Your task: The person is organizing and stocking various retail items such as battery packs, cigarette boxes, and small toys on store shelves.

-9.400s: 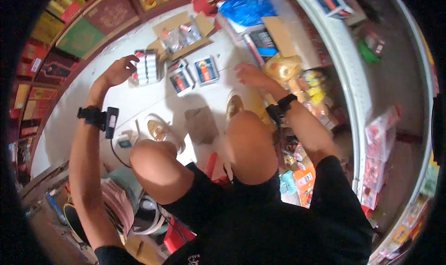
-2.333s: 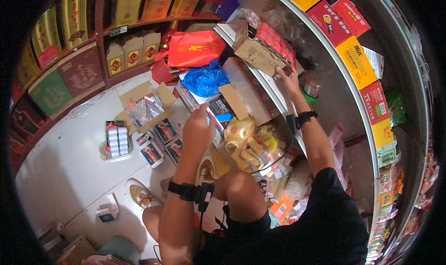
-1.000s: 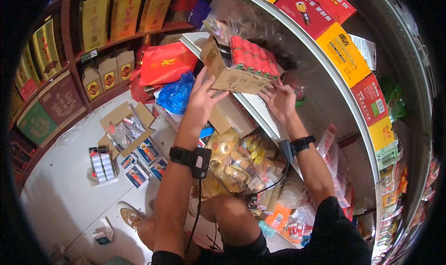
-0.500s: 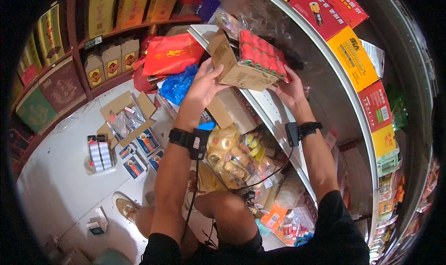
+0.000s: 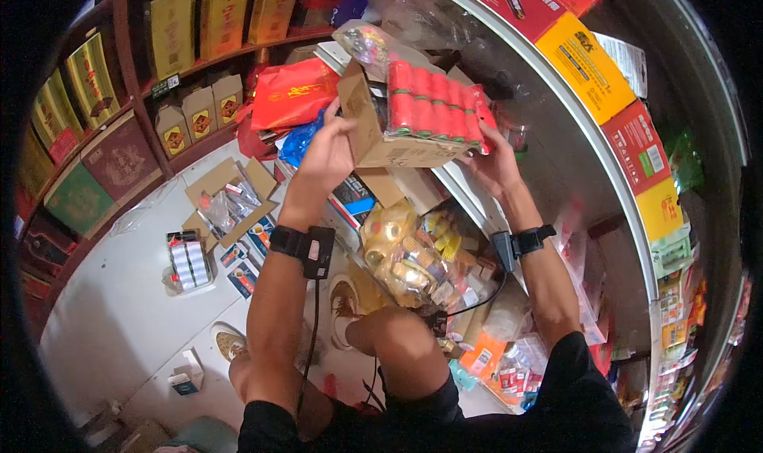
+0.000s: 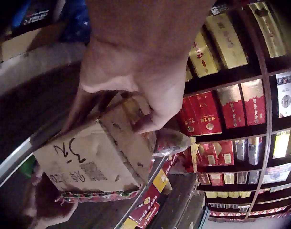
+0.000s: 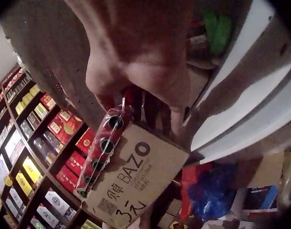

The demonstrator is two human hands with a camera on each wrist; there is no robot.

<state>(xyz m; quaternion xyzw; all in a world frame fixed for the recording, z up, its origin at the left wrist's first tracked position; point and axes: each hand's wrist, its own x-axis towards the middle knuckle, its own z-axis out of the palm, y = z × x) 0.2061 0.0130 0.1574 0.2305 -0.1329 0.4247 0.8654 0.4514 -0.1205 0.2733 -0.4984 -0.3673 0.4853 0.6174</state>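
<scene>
Shelf (image 5: 548, 147): a curved metal run on the person's right, with coloured cartons along its upper edge. Pale floor (image 5: 119, 310) to the left, scattered with small packs.

Cardboard box (image 5: 373, 139): held in the air between both hands at chest height, in front of the shelf and above a clear bag of gold-wrapped goods (image 5: 405, 254). It touches neither. The box is tilted, open side facing up and towards the shelf. It is full of red tubes (image 5: 433, 99) under a plastic wrap. There is handwriting on one cardboard face (image 6: 93, 157).

Left hand (image 5: 326, 155): clamped on the box's left end. In the left wrist view the thumb (image 6: 150, 121) lies over a side wall and the fingers curl beneath.

Right hand (image 5: 497, 167): clamped on the opposite end. In the right wrist view the fingers (image 7: 176, 112) are curled down over the box edge (image 7: 136, 176), next to the wrapped tubes (image 7: 105, 143).

Judgement on handling:
- The load is top-heavy and sits proud of the low cardboard walls, so the box is best levelled before it travels.
- Both palms should bear on cardboard, not on the slippery wrap.
- The bottom looks soft, so fingers spread underneath would stop it sagging.
- The bag below sits close, so the box should be carried above it with room to spare.
- Neither grip should loosen until the base is fully supported.
</scene>
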